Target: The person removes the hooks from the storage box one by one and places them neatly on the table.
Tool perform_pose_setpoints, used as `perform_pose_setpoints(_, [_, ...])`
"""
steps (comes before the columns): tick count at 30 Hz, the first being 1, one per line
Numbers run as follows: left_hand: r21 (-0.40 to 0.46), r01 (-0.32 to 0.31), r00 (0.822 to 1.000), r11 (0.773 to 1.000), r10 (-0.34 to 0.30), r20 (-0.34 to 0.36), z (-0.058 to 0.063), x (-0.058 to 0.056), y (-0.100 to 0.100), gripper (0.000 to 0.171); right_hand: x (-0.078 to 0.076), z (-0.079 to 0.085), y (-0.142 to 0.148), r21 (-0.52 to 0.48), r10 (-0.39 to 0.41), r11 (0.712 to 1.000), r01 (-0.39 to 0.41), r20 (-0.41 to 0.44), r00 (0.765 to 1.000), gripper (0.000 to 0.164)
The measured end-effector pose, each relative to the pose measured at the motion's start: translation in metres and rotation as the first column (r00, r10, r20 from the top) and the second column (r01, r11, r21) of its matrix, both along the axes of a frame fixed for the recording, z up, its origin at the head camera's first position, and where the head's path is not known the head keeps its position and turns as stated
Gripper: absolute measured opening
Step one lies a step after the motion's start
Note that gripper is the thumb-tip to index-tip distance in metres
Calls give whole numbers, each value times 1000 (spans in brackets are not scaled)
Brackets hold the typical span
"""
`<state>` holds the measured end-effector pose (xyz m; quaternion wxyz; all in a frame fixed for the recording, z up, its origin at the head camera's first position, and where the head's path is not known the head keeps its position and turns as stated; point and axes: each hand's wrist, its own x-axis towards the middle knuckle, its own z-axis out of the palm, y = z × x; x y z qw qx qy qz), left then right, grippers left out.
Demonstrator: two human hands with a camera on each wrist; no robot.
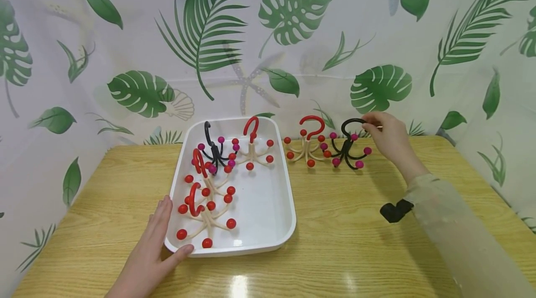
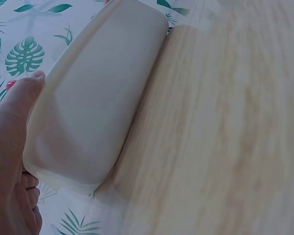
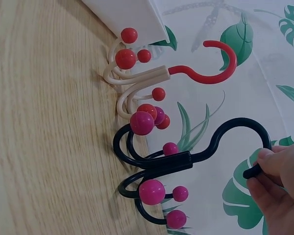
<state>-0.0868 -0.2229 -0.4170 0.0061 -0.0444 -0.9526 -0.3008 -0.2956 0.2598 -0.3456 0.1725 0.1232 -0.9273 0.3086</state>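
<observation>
A black hook hanger (image 1: pixel 348 146) with pink balls on its arms is stood on a wooden table (image 1: pixel 368 251), near the far edge. The tip of its top hook is pinched by the fingers of the right hand (image 1: pixel 387 137). Just beside it, on the left, a cream hook hanger (image 1: pixel 307 142) with a red hook and red balls is stood on the table. Their arms are very close, maybe touching.

A white tray (image 1: pixel 268 223) is set on the table, left of the middle. Four more hangers are seen inside it, three cream and one black. The left hand (image 1: pixel 152 242) is laid flat against the tray's near left corner, with straight fingers and the thumb on the front rim.

The table top is light yellow wood and shiny. A curtain (image 1: pixel 293 33) with green leaves is hung behind and around it.
</observation>
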Motion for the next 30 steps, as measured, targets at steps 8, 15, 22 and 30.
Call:
perform_pose_setpoints(8, [-10,-2,1000,1000,2,9,1,-2,1,100,1,1,-1,-14,-18,1000,19,34,999,29])
perform_pose_setpoints(15, [-18,0,1000,1000,0,9,1,-2,1,100,4,10,-13,-8,20,1000,-20,-34,999,33])
perform_pose_setpoints(22, [-2,-4,1000,1000,4,10,1,-1,1,100,13,17,-39,-16,109,994,-111,-84,990,33])
perform_pose_setpoints(30, [4,1,1000,1000,-1,-1,-1,1,1,99,32,27,-83,-21,256,965,-261,-127,958,37])
